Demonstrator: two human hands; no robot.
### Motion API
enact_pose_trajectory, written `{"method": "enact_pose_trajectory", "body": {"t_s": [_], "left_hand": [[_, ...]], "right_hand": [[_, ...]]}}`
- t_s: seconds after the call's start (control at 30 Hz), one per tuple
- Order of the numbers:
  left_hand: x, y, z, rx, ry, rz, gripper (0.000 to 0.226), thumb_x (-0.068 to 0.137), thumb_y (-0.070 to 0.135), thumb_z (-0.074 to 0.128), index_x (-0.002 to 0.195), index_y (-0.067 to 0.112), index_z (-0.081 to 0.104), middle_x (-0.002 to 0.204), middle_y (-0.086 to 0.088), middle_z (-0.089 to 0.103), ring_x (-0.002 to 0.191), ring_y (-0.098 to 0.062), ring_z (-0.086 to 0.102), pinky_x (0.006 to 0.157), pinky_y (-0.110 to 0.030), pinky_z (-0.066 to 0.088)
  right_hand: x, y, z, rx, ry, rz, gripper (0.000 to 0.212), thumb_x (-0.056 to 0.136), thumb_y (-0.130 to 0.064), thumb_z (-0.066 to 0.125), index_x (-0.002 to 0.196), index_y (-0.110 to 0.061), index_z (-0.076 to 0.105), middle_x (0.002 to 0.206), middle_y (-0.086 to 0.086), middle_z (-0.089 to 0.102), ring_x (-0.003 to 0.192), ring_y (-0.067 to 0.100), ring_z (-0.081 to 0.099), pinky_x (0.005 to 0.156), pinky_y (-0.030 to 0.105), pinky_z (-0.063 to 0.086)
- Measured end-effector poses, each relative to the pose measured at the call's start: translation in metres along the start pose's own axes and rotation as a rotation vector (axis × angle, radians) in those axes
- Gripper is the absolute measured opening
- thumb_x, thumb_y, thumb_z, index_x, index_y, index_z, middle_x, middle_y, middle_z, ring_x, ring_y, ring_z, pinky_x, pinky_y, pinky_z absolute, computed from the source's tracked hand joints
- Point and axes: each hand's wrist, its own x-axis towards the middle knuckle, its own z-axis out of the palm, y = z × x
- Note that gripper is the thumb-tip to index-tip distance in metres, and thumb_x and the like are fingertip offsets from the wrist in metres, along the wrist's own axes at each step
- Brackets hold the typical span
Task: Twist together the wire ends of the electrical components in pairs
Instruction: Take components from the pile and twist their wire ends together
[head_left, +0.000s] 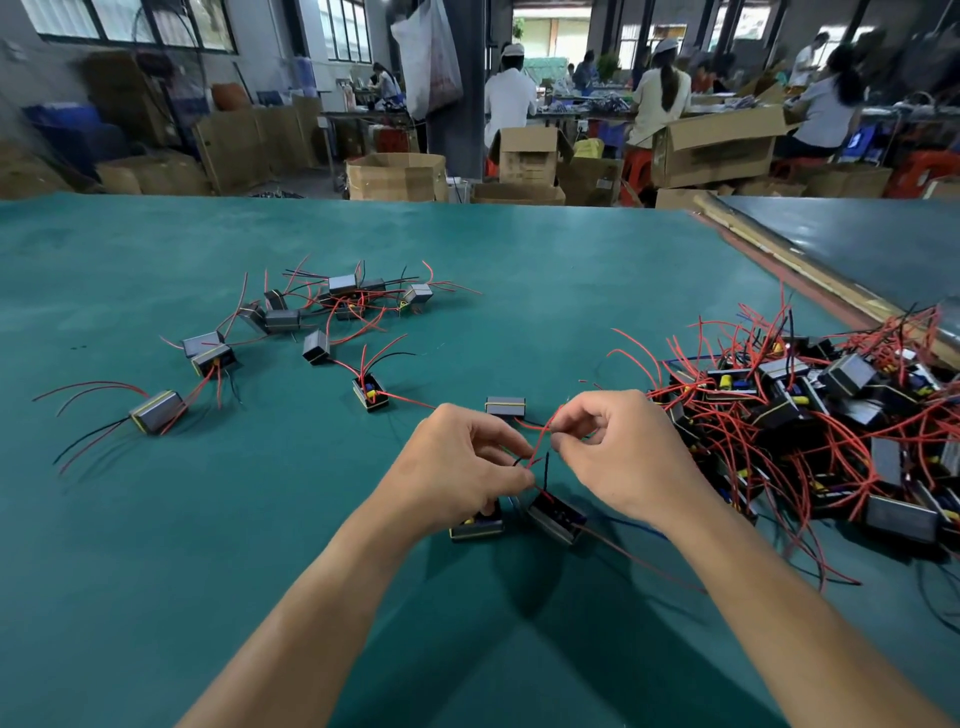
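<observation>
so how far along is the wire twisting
Seemingly done: the scattered grey box components with red and black leads at left. In hand: left hand and right hand pinch crossed red wires above two components. Left: the big tangled pile at right.

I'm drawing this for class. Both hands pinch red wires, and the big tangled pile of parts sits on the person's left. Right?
Not quite: the head view shows the big tangled pile on the person's right. The left hand and right hand do pinch red wires.
</observation>
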Motion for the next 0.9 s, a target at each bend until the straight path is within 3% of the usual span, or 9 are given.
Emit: {"method": "enact_pose_trajectory", "body": {"t_s": [0.2, 0.37, 0.5, 0.63, 0.73, 0.83, 0.9], "left_hand": [[-0.0011, 0.0027, 0.0012, 0.052, 0.000, 0.009, 0.019, 0.076, 0.002, 0.069, 0.065, 0.017, 0.064, 0.051, 0.006, 0.057, 0.042, -0.015, 0.050, 0.042, -0.016, 0.036], [-0.0010, 0.0006, 0.0019, 0.082, 0.035, -0.007, 0.019, 0.074, 0.004, 0.066, 0.064, 0.017, 0.057, 0.051, 0.005, 0.051, 0.045, -0.018, 0.046, 0.045, -0.024, 0.039], [-0.0009, 0.0009, 0.0005, 0.088, 0.042, 0.018, 0.019, 0.073, 0.004, 0.065, 0.065, 0.020, 0.059, 0.056, 0.004, 0.056, 0.045, -0.015, 0.045, 0.046, -0.024, 0.040], [-0.0018, 0.0020, 0.0013, 0.083, 0.001, 0.035, 0.024, 0.074, 0.002, 0.065, 0.067, 0.025, 0.065, 0.061, 0.005, 0.060, 0.049, -0.016, 0.045, 0.051, -0.026, 0.040], [-0.0025, 0.0018, 0.0000, 0.057, -0.018, 0.048, 0.021, 0.074, 0.001, 0.067, 0.068, 0.021, 0.067, 0.059, 0.007, 0.062, 0.047, -0.012, 0.047, 0.049, -0.023, 0.040], [-0.0029, 0.0032, -0.0020, 0.021, -0.021, 0.062, 0.020, 0.077, 0.002, 0.072, 0.068, 0.018, 0.068, 0.056, 0.008, 0.062, 0.044, -0.008, 0.048, 0.047, -0.020, 0.040], [-0.0039, 0.0045, -0.0028, 0.005, -0.016, 0.067, 0.021, 0.078, 0.001, 0.073, 0.067, 0.018, 0.068, 0.055, 0.007, 0.062, 0.044, -0.008, 0.048, 0.048, -0.021, 0.041]], "right_hand": [[-0.0003, -0.0012, 0.0001, -0.080, -0.023, -0.006, 0.011, 0.083, -0.030, 0.072, 0.072, -0.029, 0.071, 0.073, -0.016, 0.071, 0.076, 0.005, 0.066, 0.075, 0.028, 0.053], [-0.0020, -0.0021, 0.0011, -0.046, 0.003, -0.010, 0.009, 0.082, -0.032, 0.072, 0.075, -0.026, 0.074, 0.066, -0.020, 0.068, 0.058, -0.009, 0.056, 0.058, 0.015, 0.038], [-0.0011, -0.0042, -0.0018, -0.001, 0.020, -0.048, 0.010, 0.083, -0.028, 0.072, 0.073, -0.027, 0.073, 0.069, -0.018, 0.070, 0.066, -0.005, 0.063, 0.065, 0.017, 0.046], [-0.0016, -0.0020, -0.0002, 0.006, -0.049, -0.052, 0.005, 0.083, -0.032, 0.074, 0.083, -0.027, 0.074, 0.066, -0.019, 0.066, 0.051, -0.011, 0.052, 0.052, 0.009, 0.031], [-0.0011, 0.0010, 0.0017, -0.022, -0.086, -0.048, 0.009, 0.087, -0.035, 0.069, 0.083, -0.028, 0.073, 0.052, -0.027, 0.057, 0.048, -0.008, 0.050, 0.048, 0.010, 0.030], [0.0011, 0.0011, -0.0012, -0.078, -0.174, -0.026, 0.020, 0.093, -0.024, 0.055, 0.089, -0.029, 0.073, 0.058, -0.033, 0.059, 0.062, -0.002, 0.059, 0.056, 0.007, 0.038], [0.0008, -0.0009, -0.0011, -0.017, -0.262, -0.009, 0.024, 0.091, -0.020, 0.050, 0.092, -0.028, 0.072, 0.077, -0.022, 0.069, 0.077, 0.011, 0.066, 0.072, 0.018, 0.051]]}}
